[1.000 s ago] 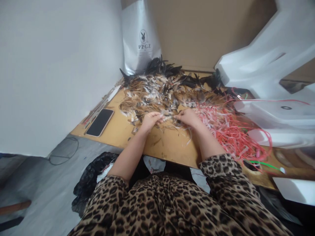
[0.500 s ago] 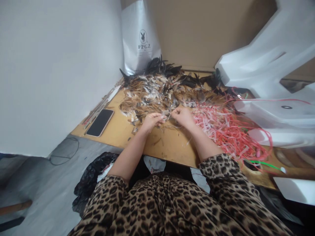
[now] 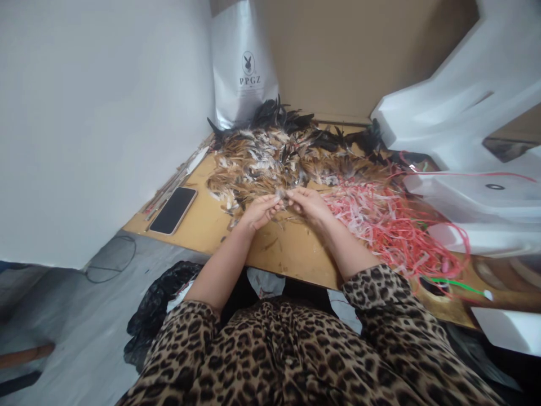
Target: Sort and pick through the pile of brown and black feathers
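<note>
My left hand (image 3: 262,211) is closed in a pinch on a small pale feather (image 3: 280,193) at the table's near middle. Beside it, the thumb and fingers of my right hand (image 3: 309,204) pinch at the same spot, almost touching the left fingertips. What exactly lies between the right fingertips is too small to make out. Just beyond both hands spreads a heap of brown, white and black feathers (image 3: 253,155). A tangle of red and pink plastic strips (image 3: 380,225) lies to the right of my right hand.
A phone (image 3: 173,210) lies on the wooden table (image 3: 203,225) at the left, near the white wall. Behind the feathers stands a white printed bag (image 3: 247,62). White foam pieces (image 3: 456,107) crowd the right side. A tape roll (image 3: 433,286) sits at the right front.
My right hand has moved left, so its fingertips now meet the left hand's at the feather. The left hand has hardly moved. The view has shifted slightly.
</note>
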Action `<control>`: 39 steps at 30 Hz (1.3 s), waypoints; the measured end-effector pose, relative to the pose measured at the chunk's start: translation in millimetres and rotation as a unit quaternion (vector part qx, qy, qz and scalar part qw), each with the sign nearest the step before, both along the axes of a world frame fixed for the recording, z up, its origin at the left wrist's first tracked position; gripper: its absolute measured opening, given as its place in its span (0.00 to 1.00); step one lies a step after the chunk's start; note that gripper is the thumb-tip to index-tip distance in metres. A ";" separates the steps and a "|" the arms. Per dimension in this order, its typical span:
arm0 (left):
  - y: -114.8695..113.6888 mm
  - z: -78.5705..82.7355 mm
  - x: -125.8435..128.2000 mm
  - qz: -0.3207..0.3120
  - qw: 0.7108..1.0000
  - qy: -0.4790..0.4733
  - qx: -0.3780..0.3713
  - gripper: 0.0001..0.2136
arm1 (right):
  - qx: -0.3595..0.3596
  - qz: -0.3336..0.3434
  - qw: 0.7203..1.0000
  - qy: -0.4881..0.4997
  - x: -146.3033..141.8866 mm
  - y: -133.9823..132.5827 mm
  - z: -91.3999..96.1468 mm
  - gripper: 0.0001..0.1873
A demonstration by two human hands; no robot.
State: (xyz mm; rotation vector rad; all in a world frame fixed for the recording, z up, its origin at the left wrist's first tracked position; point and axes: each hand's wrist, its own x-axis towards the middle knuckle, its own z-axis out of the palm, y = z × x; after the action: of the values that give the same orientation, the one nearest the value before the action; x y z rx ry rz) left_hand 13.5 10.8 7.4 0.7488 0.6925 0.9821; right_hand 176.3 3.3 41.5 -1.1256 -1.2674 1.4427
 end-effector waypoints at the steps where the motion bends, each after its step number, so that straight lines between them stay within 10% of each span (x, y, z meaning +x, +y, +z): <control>1: 0.1 0.5 -0.7 -0.005 1.000 -0.014 -0.004 0.07 | -0.018 0.022 0.999 0.030 0.3 0.7 -1.5 0.17; 39: -7.2 3.8 8.7 0.036 0.983 0.163 0.072 0.14 | 0.040 -0.023 0.998 -0.045 -3.3 1.0 -5.6 0.15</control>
State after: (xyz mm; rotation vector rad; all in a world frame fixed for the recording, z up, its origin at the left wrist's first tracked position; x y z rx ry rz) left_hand 22.1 3.6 11.1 1.0324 0.9434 0.9926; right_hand 173.0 4.3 35.9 -1.1684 -1.3414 1.3087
